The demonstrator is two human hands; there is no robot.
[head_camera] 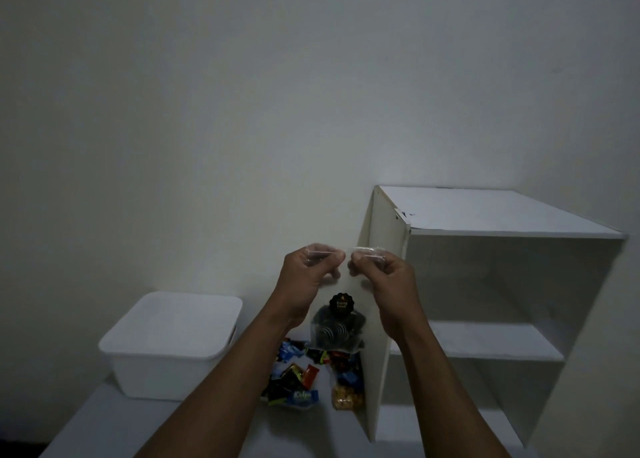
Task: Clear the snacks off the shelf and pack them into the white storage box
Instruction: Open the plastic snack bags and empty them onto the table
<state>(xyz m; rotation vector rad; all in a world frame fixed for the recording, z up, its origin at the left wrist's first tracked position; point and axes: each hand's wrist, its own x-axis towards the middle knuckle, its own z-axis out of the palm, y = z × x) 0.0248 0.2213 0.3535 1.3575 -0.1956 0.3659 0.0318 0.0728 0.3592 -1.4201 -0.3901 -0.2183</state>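
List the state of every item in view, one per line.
Clear plastic bag of dark spiral cookies: held up, top edge pinched by both hands.
Left hand: pinching bag top.
Right hand: pinching bag top.
White plastic storage box: on table, looks lidded.
Colourful wrapped snacks: piled loose on table, unpacked.
White wooden shelf: upright, no snacks visible inside.

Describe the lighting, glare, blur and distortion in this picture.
Head view: dim, greyish light with darker corners; the wide-angle lens tilts the shelf; small glints on the clear bag along its top, pinched by the left hand and right hand; loose snacks below look soft, most labels unreadable.
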